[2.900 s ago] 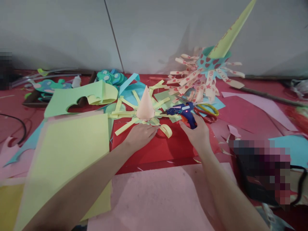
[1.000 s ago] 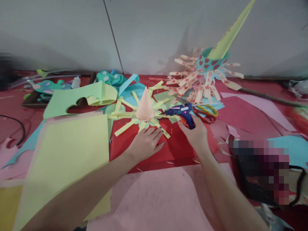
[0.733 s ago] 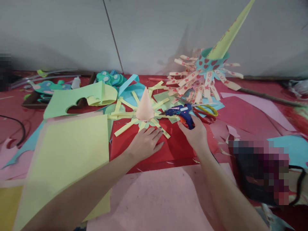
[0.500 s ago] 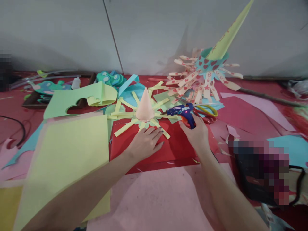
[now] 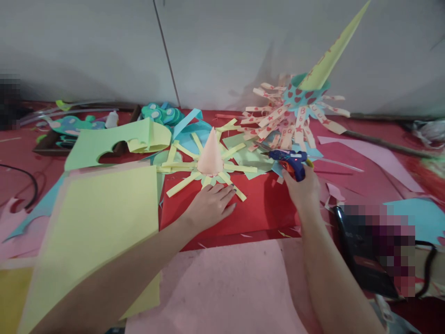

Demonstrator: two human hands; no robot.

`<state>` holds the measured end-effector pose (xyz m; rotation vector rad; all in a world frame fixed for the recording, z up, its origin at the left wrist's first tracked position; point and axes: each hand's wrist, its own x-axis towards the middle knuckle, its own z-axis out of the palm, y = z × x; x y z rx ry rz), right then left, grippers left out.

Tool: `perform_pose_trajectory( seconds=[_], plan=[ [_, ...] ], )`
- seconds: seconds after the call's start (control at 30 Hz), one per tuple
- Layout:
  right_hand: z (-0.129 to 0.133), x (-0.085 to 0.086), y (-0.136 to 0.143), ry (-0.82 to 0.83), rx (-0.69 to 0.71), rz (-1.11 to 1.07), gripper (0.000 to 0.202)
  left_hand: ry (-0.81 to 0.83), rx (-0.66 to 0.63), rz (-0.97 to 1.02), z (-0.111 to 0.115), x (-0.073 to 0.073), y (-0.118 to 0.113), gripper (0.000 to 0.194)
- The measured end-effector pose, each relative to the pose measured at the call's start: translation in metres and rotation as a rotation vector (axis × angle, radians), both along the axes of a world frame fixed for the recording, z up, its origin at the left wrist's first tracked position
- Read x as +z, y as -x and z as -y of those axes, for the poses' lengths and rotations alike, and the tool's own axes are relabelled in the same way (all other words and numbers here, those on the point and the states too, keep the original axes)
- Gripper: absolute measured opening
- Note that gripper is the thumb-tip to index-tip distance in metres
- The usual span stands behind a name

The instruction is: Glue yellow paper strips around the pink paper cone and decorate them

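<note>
My right hand is wrapped round a blue glue gun, its nozzle pointing left. A clear glue stick sticks out of the gun's back. My left hand lies flat with fingers spread on a red sheet, fingertips at the lower edge of a paper piece. That piece has a pale pink cone standing upright in its middle and yellow strips fanning out around it. The glue gun is to the right of the strips, apart from them.
A finished-looking paper piece with a tall yellow cone and printed strips stands at the back right. Yellow sheets lie left, a pink sheet in front. Green cutouts and a white bottle are at the back left.
My right hand has moved right with the glue gun, away from the right-hand strip beside the cone. My left hand has stayed in place.
</note>
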<state>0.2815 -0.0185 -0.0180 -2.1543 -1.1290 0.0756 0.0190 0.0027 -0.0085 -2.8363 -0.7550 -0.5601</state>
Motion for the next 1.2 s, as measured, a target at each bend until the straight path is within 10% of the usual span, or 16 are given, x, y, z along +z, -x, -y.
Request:
perform_pose_trajectory(
  seconds=[0.3,0.67,1.2],
  plan=[
    [0.006,0.018,0.017,-0.039,-0.139,0.193,0.051,-0.01,0.007,-0.008,0.001,-0.003,0.0,0.032],
    [0.01,0.011,0.08,-0.102,0.528,0.058,0.013,-0.008,0.006,0.024,0.0,-0.004,0.001,0.032],
    [0.012,0.005,0.076,0.118,0.674,-0.164,0.01,-0.006,0.01,0.031,0.0,-0.004,0.0,0.032]
  ],
)
